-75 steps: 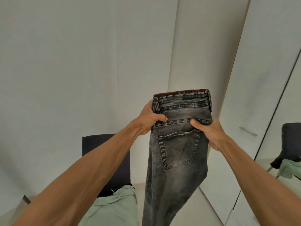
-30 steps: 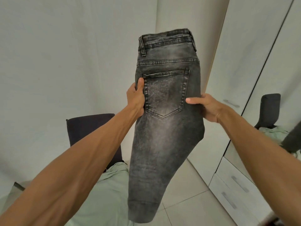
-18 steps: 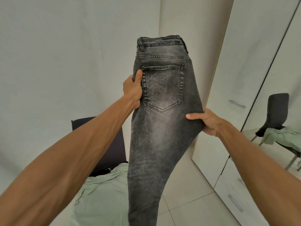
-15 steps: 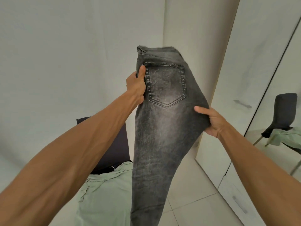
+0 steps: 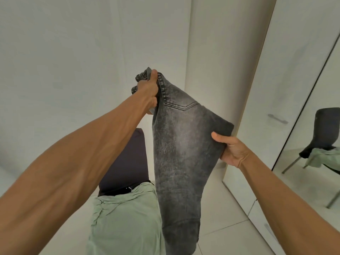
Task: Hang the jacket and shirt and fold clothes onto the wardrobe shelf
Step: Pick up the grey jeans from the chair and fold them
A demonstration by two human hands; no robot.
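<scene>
I hold a pair of dark grey washed jeans (image 5: pixel 182 155) up in front of me, legs doubled together and hanging down toward the floor. My left hand (image 5: pixel 148 91) grips the waistband end at the top, where the denim bunches and folds away behind my fingers. My right hand (image 5: pixel 230 149) pinches the jeans' right edge below the back pocket. A pale green shirt (image 5: pixel 125 221) lies over the seat of a dark chair (image 5: pixel 128 159) below the jeans.
White wardrobe doors with a metal handle (image 5: pixel 277 119) stand at the right, with drawers lower down. A mirrored panel at the far right reflects the chair (image 5: pixel 325 129) and green shirt. Plain white walls lie ahead; light floor tiles (image 5: pixel 226 214) lie below.
The waistband has tipped over and away behind my left hand, so the jeans' top has folded down. My right hand has slid lower along the right edge. The view has tilted down.
</scene>
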